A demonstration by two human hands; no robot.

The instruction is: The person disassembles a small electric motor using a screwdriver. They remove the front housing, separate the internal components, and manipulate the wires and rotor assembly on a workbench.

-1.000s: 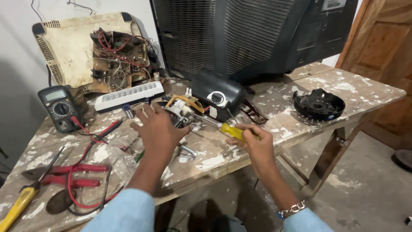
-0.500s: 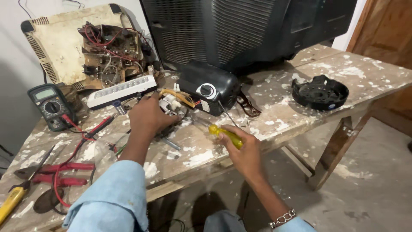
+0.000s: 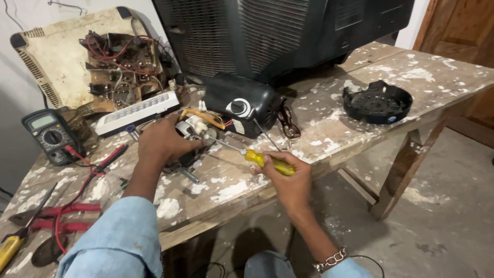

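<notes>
Both arms wear light blue long sleeves (image 3: 116, 239), pushed up the forearms. A silver chain bracelet (image 3: 331, 259) circles the right wrist. Both hands are bare.

Hands (image 3: 164, 141) on motor (image 3: 193, 131), screwdriver (image 3: 257, 158)

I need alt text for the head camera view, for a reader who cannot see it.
The right hand points a yellow screwdriver at a small motor that the left hand steadies on a paint-spattered bench, with a multimeter nearby.
</notes>
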